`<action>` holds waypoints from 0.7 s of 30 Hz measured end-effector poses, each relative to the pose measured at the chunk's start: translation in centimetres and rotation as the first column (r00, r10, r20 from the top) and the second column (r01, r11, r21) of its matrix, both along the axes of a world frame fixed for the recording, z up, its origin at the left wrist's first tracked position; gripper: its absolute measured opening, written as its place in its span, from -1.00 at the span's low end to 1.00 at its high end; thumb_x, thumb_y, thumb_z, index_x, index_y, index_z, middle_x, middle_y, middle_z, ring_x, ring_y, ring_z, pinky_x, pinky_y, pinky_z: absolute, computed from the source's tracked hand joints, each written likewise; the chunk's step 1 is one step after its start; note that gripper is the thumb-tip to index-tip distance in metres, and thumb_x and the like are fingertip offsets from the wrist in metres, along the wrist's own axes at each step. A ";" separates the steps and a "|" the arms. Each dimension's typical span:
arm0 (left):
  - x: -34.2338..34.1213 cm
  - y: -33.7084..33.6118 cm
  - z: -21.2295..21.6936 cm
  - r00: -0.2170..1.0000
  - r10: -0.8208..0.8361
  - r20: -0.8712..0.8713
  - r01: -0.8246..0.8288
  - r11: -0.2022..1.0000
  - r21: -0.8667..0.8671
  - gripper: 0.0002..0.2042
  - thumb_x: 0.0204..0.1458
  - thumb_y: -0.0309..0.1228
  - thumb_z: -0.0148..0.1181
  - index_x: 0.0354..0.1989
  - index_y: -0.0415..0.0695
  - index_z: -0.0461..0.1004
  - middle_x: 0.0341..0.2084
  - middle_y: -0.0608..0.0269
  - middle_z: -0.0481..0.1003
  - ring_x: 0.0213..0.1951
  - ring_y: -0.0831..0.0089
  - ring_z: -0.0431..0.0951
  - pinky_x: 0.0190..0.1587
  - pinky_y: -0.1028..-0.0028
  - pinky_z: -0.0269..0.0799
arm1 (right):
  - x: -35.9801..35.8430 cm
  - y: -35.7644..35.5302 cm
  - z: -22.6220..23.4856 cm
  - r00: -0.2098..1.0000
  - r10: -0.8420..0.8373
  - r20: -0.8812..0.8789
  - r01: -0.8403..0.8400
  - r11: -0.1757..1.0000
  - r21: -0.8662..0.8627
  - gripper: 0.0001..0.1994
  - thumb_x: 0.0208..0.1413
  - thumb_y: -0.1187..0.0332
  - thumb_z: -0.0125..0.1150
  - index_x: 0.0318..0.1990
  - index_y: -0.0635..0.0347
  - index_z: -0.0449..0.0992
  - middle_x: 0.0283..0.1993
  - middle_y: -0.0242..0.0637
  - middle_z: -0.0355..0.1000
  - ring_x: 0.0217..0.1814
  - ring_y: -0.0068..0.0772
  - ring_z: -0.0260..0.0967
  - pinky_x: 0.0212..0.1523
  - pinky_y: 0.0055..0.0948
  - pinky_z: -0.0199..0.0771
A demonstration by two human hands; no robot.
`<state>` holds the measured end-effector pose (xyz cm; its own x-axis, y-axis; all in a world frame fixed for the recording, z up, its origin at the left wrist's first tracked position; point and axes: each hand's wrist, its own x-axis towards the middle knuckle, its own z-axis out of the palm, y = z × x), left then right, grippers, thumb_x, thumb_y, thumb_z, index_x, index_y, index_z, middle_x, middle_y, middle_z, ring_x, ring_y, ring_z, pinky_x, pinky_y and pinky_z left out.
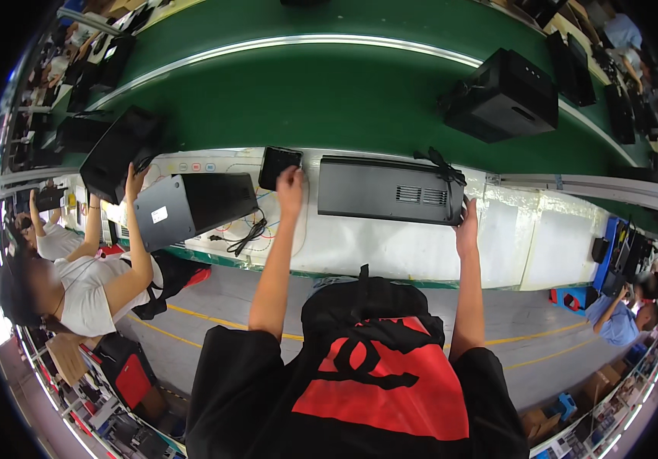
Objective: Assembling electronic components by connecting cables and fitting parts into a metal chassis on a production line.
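A long black box-shaped appliance [359, 189] lies on the white bench in front of me, with two vent grilles toward its right end. Its bundled black power cord [443, 167] rests at that same end. My right hand [466, 217] grips the appliance's near right corner, fingers bent against the end. Left of the appliance is a small black open tray [274, 170]. Over the tray's right edge is my left hand [290, 182], its fingers bent and smeared by motion. Whether it holds anything cannot be made out.
Another black appliance [195, 205] with a loose cord [247, 237] stands to the left. Beyond it a co-worker [88, 287] handles a black box [118, 153]. A green conveyor belt [306, 92] runs behind the bench, carrying a black appliance [505, 96] at right. A metal rail [589, 191] borders the bench.
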<state>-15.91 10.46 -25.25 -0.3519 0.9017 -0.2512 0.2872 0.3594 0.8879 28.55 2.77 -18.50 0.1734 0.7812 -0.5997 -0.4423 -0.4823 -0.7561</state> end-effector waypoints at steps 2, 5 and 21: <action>-2.5 2.0 -1.9 0.904 0.028 -0.426 0.031 0.991 0.130 -0.63 0.00 -0.35 0.22 -0.05 -0.30 0.43 -0.17 -0.07 0.45 -0.15 0.10 0.46 -0.07 0.28 0.38 | -0.2 -2.1 0.1 0.970 -0.046 0.237 0.068 0.994 -0.086 -0.34 0.24 -0.15 -0.19 0.30 0.16 0.16 0.21 -0.16 0.27 0.19 -0.34 0.23 0.21 -0.33 0.16; -4.3 3.6 -3.1 0.739 -0.052 -0.671 0.059 0.998 -0.014 -0.46 -0.07 -0.25 0.30 0.04 -0.34 0.36 -0.09 -0.24 0.37 -0.04 -0.14 0.39 0.05 0.13 0.32 | -0.7 -5.0 0.9 0.932 -0.068 0.355 0.135 0.976 -0.168 -0.43 0.25 0.01 -0.10 0.30 0.16 0.16 0.20 -0.09 0.30 0.19 -0.21 0.30 0.22 -0.23 0.17; -6.1 5.1 -4.8 0.759 -0.196 -0.621 0.238 0.971 -0.015 -0.82 -0.08 -0.52 0.19 -0.27 -0.26 0.56 -0.34 -0.13 0.48 -0.25 -0.06 0.50 -0.14 0.17 0.42 | 0.1 -17.4 1.4 0.845 -0.013 0.535 0.199 0.936 -0.291 -0.60 0.25 0.18 -0.02 0.13 0.22 0.30 0.01 -0.14 0.44 0.04 -0.30 0.40 0.07 -0.39 0.23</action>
<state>-22.03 15.60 -30.02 -0.2044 0.9788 0.0079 0.8419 0.1717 0.5116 28.68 -14.59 -17.09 0.5999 0.5173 -0.6104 -0.0940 -0.7120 -0.6958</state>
